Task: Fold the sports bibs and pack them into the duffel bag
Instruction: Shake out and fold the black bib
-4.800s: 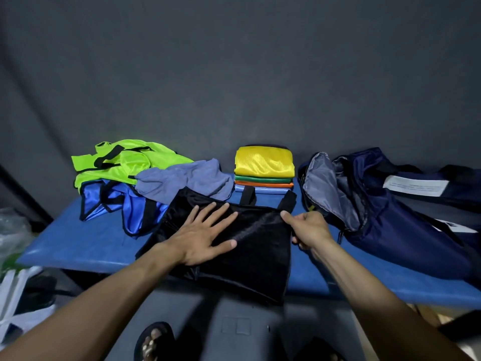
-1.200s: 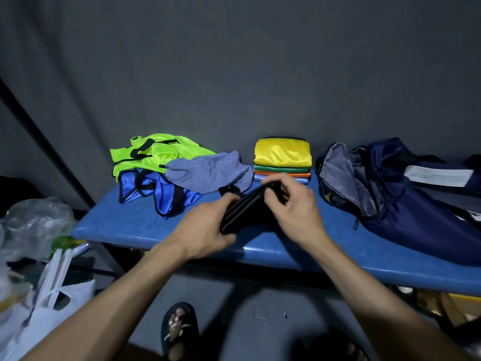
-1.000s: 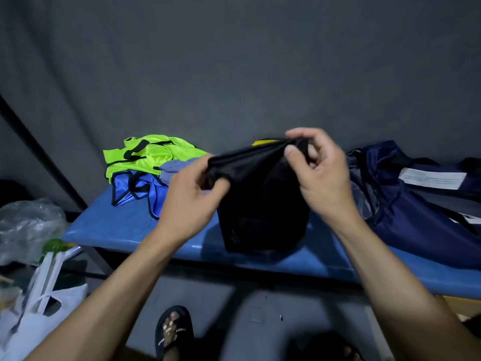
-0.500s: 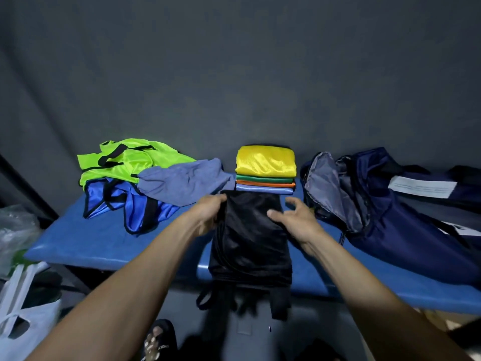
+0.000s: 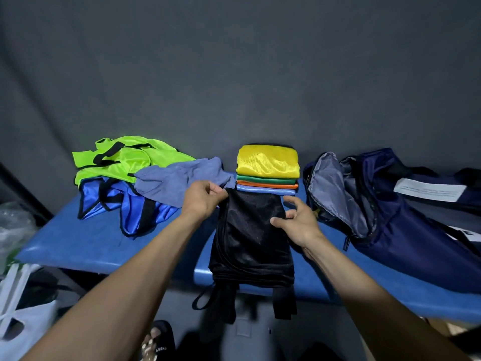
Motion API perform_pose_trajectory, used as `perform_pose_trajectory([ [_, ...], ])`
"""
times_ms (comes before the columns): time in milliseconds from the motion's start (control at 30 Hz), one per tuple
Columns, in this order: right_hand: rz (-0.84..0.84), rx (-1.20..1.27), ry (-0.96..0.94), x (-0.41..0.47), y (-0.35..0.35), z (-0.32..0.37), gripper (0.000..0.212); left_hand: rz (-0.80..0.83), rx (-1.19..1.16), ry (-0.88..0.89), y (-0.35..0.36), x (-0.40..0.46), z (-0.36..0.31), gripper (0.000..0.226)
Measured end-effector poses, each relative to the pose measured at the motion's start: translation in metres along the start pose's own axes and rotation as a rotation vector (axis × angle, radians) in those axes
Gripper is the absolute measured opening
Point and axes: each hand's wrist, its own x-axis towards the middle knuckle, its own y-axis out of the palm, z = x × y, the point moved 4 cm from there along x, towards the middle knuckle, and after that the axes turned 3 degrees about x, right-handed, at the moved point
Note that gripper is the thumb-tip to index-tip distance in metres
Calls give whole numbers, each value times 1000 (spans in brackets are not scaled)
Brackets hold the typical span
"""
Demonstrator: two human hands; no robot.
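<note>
Head view: the left hand pinches the black bib's far corner; the right hand rests released on it at the counter's front edge. Folding in progress; next, halve it lengthwise.

Beyond the fingers, the way is blocked by the folded stack; bare worktop is left beside them, bounded by the duffel bag.

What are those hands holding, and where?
The left hand pinches the black bib at its far left corner. The right hand touches its right edge, fingers loose.
</note>
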Motion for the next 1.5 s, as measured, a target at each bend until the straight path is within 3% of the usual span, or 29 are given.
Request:
perform_pose_trajectory([
  [133,-7,-51,-29,-2,1,4,69,-5,11,-15,-3,-4,3,30],
  [267,-4,-78,-42,-3,3,4,67,114,-32,-51,5,-9,-2,48],
  [400,0,-116,-61,-5,3,5,66,170,-118,-164,12,-16,-3,45],
  [600,18,-135,-77,-7,3,5,71,20,166,-52,6,-10,7,33],
  [833,125,-194,-70,-8,-1,8,90,-30,518,59,1,-21,1,28],
  [900,152,-218,-75,-10,0,10,92,-111,640,254,-1,-34,-20,26],
  [933,162,-231,-83,-11,1,10,93,-112,588,403,2,-43,-33,23],
  [1000,152,-256,-94,-9,2,9,96,96,475,613,19,-65,-48,28],
  [1033,150,-271,-95,-8,2,9,97,235,522,634,30,-75,-47,41],
  [1100,178,-289,-60,-6,0,7,100,471,760,556,44,-90,-31,68],
  [1167,226,-328,-23,-10,-2,5,100,589,890,494,50,-95,-12,76],
  [1300,138,-318,-150,-16,-9,6,89,578,906,447,53,-86,-8,76],
  [1400,99,-369,-221,-28,-22,7,69,565,908,428,55,-82,-10,79],
  [1500,247,-584,-443,-59,-32,10,43,456,796,622,49,-84,-25,66],
])
